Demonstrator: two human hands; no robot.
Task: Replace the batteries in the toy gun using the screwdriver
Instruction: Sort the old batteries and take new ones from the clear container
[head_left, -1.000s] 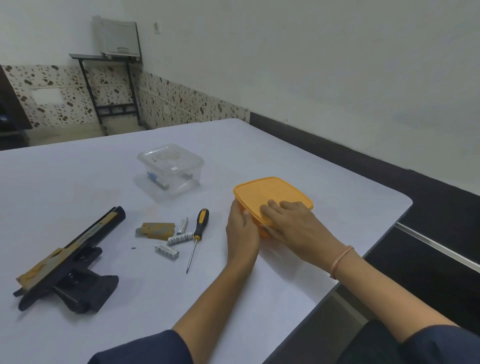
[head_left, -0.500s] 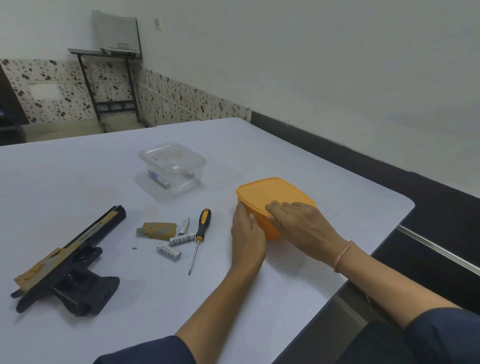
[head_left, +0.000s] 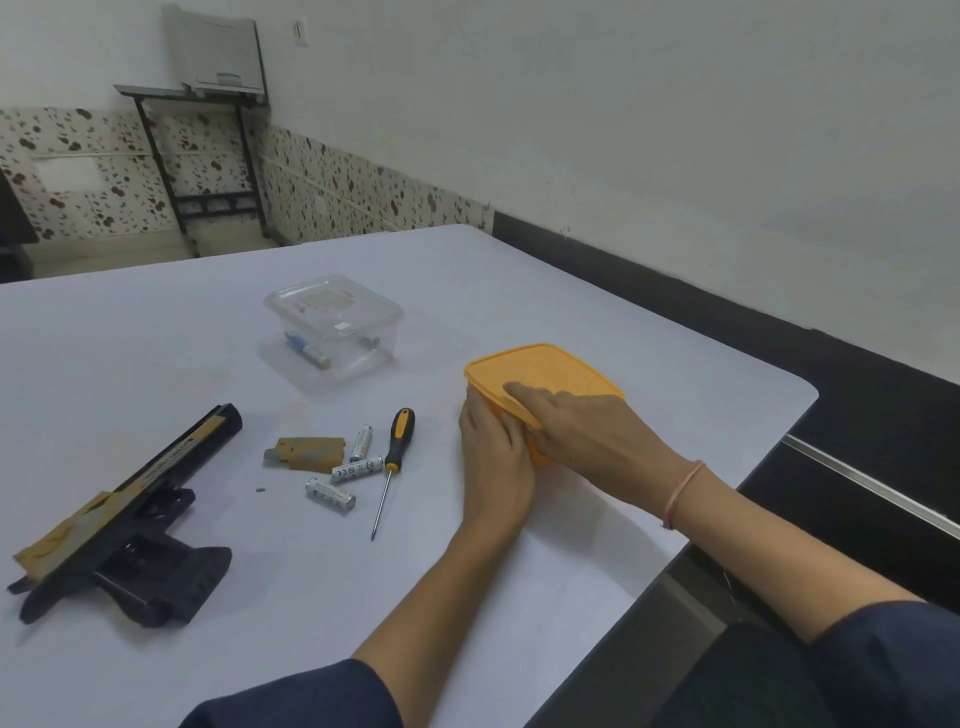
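Observation:
A black and tan toy gun (head_left: 124, 514) lies on its side at the left of the white table (head_left: 156, 353). Its tan battery cover (head_left: 309, 452) lies loose near three batteries (head_left: 358, 467) and a tiny screw (head_left: 261, 489). Beside them rests a screwdriver (head_left: 393, 465) with a black and yellow handle. My left hand (head_left: 493, 457) grips the near side of an orange lidded box (head_left: 540, 371). Flat on the box's lid, my right hand (head_left: 587, 431) curls its fingers over the near edge.
A clear plastic lidded box (head_left: 335, 325) with a battery inside stands behind the screwdriver. The table's right edge (head_left: 748, 483) runs close to my right forearm. A black stand with a printer (head_left: 218, 57) is against the far wall.
My hands have stayed on the orange box, with the right hand shifting slightly on the lid. The view has drifted a little.

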